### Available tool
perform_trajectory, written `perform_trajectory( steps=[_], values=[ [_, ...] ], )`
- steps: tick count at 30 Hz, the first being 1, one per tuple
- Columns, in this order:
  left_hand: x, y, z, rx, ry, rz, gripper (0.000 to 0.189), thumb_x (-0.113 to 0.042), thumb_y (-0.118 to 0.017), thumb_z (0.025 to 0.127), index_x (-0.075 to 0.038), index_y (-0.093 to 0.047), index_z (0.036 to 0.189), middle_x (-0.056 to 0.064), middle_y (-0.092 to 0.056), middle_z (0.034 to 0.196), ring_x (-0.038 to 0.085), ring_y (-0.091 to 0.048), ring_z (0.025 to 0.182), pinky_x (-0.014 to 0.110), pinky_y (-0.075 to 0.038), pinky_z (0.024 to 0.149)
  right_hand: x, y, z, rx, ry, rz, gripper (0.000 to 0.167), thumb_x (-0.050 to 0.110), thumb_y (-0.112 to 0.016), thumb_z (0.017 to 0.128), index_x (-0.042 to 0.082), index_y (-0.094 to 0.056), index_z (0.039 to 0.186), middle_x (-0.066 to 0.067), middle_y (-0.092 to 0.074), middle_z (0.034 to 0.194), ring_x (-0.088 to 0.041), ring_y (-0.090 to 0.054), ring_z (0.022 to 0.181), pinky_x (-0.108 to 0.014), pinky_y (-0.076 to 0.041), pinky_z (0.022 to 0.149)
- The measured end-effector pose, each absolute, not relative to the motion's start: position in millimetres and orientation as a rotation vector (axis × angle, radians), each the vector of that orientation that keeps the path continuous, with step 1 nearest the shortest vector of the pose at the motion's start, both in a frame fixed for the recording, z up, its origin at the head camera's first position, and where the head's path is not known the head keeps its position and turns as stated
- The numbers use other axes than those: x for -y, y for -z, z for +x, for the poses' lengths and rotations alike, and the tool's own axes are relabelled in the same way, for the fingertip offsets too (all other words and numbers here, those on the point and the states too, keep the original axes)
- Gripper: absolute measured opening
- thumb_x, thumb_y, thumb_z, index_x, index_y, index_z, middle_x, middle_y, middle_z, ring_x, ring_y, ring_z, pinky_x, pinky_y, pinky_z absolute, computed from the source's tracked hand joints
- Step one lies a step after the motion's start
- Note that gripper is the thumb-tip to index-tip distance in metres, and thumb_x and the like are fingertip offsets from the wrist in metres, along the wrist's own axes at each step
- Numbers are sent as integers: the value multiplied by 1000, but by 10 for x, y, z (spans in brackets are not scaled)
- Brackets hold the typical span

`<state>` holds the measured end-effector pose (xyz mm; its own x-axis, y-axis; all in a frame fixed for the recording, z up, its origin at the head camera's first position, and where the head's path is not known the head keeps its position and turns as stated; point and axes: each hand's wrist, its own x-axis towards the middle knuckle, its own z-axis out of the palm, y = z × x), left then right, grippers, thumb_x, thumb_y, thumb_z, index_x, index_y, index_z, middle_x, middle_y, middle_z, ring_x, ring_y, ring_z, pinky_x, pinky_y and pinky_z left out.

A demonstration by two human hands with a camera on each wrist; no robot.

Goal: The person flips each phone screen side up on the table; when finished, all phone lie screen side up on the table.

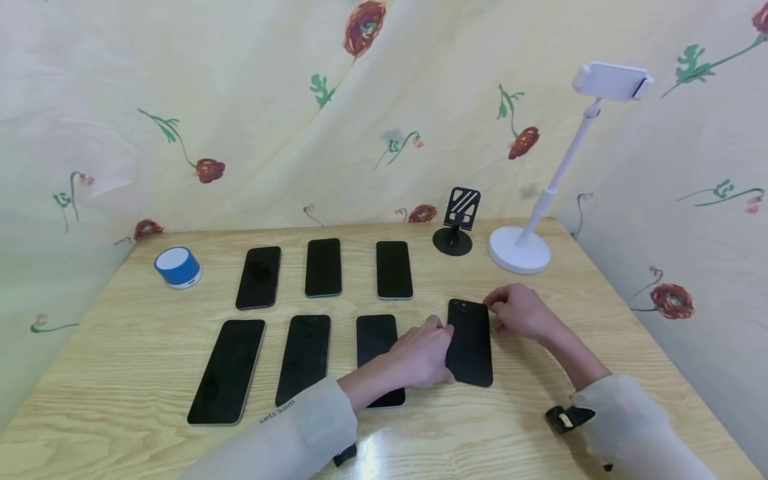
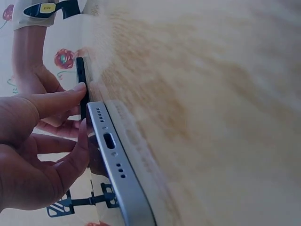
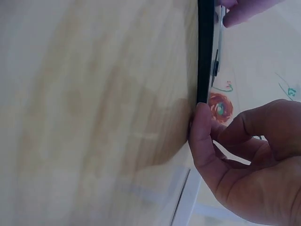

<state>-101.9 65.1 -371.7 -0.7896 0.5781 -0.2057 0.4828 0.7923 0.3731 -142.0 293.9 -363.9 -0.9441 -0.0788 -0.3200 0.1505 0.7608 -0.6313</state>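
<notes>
A black smartphone (image 1: 470, 343) lies back up on the table, its camera lenses at the far end. My left hand (image 1: 423, 353) grips its left edge, with the thumb near the near corner and a finger higher up. At its far right corner, my right hand (image 1: 521, 310) holds the edge with bent fingers. The right wrist view has the right hand (image 3: 254, 155) with a fingertip against the thin dark edge of the phone (image 3: 204, 56). Partly beneath my left wrist lies another phone (image 1: 377, 337), screen up; its silver port end (image 2: 110, 141) looms large in the left wrist view.
Several more dark-screened phones lie in two rows, among them one at the near left (image 1: 228, 370) and one in the back row (image 1: 394, 270). A black stand (image 1: 454, 241), a tall white phone holder (image 1: 519, 252) and a blue speaker (image 1: 178, 268) stand farther back. Floral cloth (image 1: 270, 120) hangs behind.
</notes>
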Motion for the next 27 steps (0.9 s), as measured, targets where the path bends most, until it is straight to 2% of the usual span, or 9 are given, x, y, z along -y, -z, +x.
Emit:
perform_trajectory(
  steps=[9,13,20,22,27],
  values=[
    [-625,3710,-1030,-2655,-420,863,78,-36,-91,85,-9,-59,150,6,-55,141,17,-62,88,25,-54,76,-2866,3643,-1397,-2620,997,58,34,2,-40,105,-14,-57,131,-8,-54,76,-19,-61,69,-32,-55,66],
    [-617,3722,-1045,-2661,-411,911,75,-36,-91,85,-8,-61,148,6,-56,138,16,-63,94,24,-54,81,-2840,3638,-1373,-2649,999,79,34,2,-41,103,-14,-56,129,-10,-57,77,-19,-60,67,-33,-53,65],
    [-615,3722,-1031,-2647,-412,919,79,-37,-90,85,-9,-58,151,5,-56,139,14,-62,99,23,-54,87,-2861,3628,-1370,-2615,1106,133,35,5,-43,104,-14,-56,131,-24,-67,105,-22,-69,85,-35,-63,70],
    [-611,3723,-1024,-2643,-425,915,79,-37,-91,85,-9,-58,151,4,-56,140,14,-62,99,24,-54,86,-2892,3626,-1377,-2575,1172,118,36,5,-43,104,-15,-55,131,-26,-69,109,-22,-70,87,-35,-63,71],
    [-598,3725,-1017,-2635,-452,898,80,-37,-91,85,-10,-58,152,3,-55,141,15,-64,98,23,-54,85,-2988,3649,-1403,-2434,1384,55,37,3,-44,104,-18,-51,133,-15,-72,95,-17,-69,78,-32,-63,68]
  ],
)
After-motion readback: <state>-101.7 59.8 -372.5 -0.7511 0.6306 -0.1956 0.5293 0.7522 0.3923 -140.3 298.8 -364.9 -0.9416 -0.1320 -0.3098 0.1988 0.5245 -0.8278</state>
